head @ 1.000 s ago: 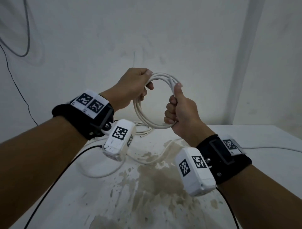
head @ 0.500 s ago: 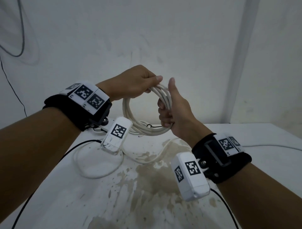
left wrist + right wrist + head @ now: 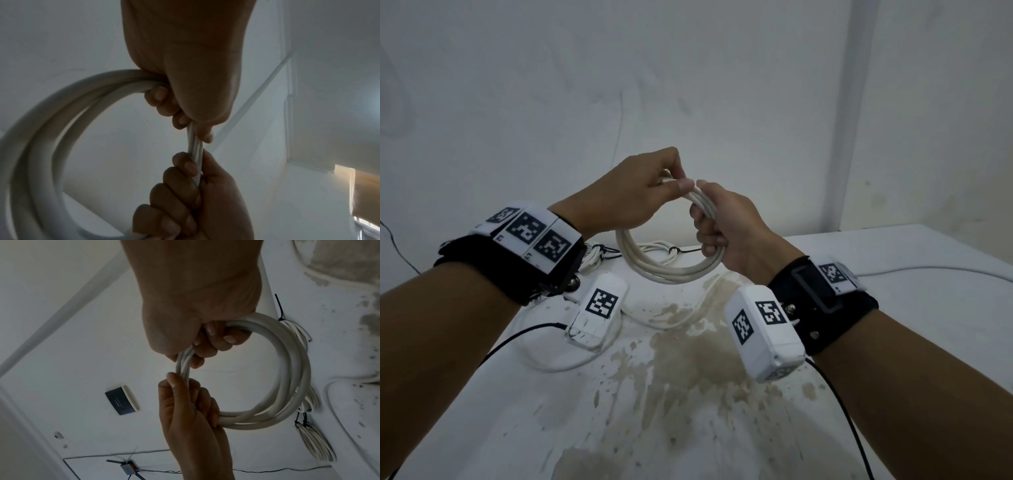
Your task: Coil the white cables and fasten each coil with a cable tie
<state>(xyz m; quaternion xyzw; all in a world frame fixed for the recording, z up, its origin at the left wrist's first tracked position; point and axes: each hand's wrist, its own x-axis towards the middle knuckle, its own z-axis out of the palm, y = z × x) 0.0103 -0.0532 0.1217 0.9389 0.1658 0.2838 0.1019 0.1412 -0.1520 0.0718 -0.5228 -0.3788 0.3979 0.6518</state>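
Observation:
I hold a coil of white cable in the air above the stained table. My left hand pinches the top of the coil from the left. My right hand has its fingers curled round the strands just beside it, and the two hands almost touch. In the left wrist view the left hand grips the strands above the right hand, and the coil arcs off to the left. The right wrist view shows the whole coil as several loops hanging from both hands.
Two coils fastened with black ties lie at the back of the table, under my hands. A loose white cable loops on the left of the table, and another runs off to the right. The wall stands close behind.
Both hands have come down with the coil. The left hand has slid along the top towards the right hand. The right thumb, raised before, now lies folded over the strands.

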